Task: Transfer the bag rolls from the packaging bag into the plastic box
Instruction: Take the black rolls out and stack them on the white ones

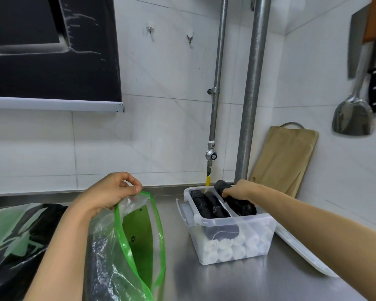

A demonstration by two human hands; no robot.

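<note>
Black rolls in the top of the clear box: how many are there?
3. One black roll and a second lie side by side in the left compartment; the right hand grips the third at the right compartment. Others may hide below.

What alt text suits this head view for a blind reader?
A person's right hand holds a black bag roll in a clear plastic box on a steel counter; the left hand pinches open a green-edged packaging bag.

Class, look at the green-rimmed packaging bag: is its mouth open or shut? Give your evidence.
Open. The left hand holds up the green rim of the packaging bag, whose mouth gapes, showing the inside.
</note>
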